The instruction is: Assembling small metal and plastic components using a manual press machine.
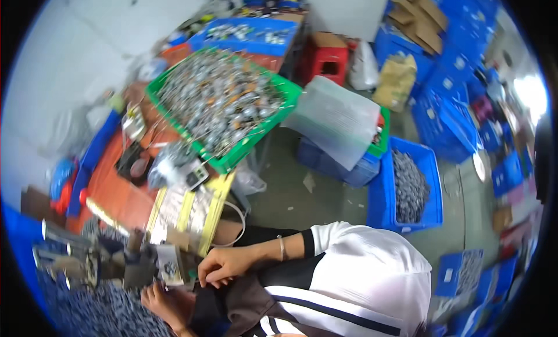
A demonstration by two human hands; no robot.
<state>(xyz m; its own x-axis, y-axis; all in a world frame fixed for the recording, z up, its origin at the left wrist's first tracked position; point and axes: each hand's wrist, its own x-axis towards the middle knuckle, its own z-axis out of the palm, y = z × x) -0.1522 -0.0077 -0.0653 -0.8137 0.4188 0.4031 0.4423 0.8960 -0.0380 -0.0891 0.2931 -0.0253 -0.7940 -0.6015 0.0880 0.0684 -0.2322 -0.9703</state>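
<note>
My left hand [165, 305] is at the lower left, its bent fingertips close to the metal head of a bench machine [139, 270]. Whatever is between those fingers is too small and blurred to name. Over my lap, my right hand [224, 266] is closed, thumb against curled fingers, with a bracelet on the wrist; any thing in it is hidden. A pale block-like part [170, 264] of the machine stands between the two hands. Many small dark grey parts [104, 308] lie heaped below the machine. Beyond it is a yellow-edged board [224, 192] carrying pale pieces.
A green crate [232, 160] full of small metal parts rests on the orange-red table [113, 189]. A blue bin [433, 177] with grey parts stands on the floor to the right. Near it, a translucent sheet [337, 116] covers another crate. Blue boxes [444, 119] are stacked farther right.
</note>
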